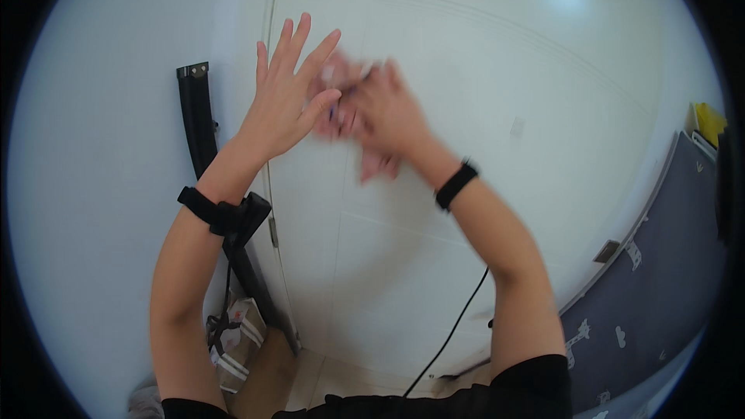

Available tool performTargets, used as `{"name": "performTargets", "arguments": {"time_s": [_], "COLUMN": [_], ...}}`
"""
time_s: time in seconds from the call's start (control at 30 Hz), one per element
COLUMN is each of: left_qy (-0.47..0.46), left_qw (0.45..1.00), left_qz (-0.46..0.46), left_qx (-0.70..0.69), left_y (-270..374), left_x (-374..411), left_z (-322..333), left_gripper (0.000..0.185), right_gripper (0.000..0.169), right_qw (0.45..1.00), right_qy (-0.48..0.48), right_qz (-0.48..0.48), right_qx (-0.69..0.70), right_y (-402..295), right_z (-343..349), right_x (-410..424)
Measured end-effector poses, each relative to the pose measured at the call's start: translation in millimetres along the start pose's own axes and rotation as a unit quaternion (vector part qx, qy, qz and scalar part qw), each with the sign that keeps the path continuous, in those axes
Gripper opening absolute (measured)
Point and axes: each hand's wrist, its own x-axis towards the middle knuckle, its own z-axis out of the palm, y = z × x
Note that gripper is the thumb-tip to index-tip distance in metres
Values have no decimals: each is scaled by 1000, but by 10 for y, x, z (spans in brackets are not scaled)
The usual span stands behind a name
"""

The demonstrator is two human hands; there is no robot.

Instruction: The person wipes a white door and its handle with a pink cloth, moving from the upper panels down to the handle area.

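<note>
A blurred pink item [338,119] with dark, white and bluish bits is in front of a white door [465,99]. My right hand [389,107], also blurred, is closed on its right side, and a pink part dangles below that hand. Its exact kind cannot be told. My left hand [285,90] is raised near the door's left edge with its fingers spread. Its thumb and index finger overlap the pink item in the view; whether they touch it is unclear. Black straps [457,185] circle both wrists, and the left one carries a black device [247,218].
At the left, a black padded bar [197,116] runs down along the wall. Below it are a cardboard box [265,369] and a patterned bag [240,331]. A black cable [451,337] hangs before me. At the right stands a grey panel with giraffe prints [652,291].
</note>
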Motion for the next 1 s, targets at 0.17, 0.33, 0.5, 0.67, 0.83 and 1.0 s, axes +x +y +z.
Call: {"name": "performTargets", "arguments": {"time_s": [0.17,0.33,0.5,0.67,0.83,1.0], "left_qy": [12,30,37,12,-11,-57], "left_qw": [1000,999,997,993,991,988], "left_qz": [27,44,57,106,106,127], "left_qx": [-2,10,-35,-57,-77,-60], "left_y": [103,103,336,611,876,1089], "left_x": [80,163,293,448,468,436], "left_z": [129,193,317,509,658,738], "left_gripper": [67,66,55,63,64,66], "right_gripper": [38,62,53,38,42,34], "right_qw": [986,957,971,992,960,986], "right_qy": [98,132,149,81,-151,-143], "right_qz": [84,197,147,69,121,-20], "right_qx": [-107,-167,-119,-68,200,78], "right_y": [1035,1276,941,424,-360,-634], "right_z": [-722,-1255,-1009,-571,-331,-44], "right_x": [391,321,-112,-850,-1635,-2510]}}
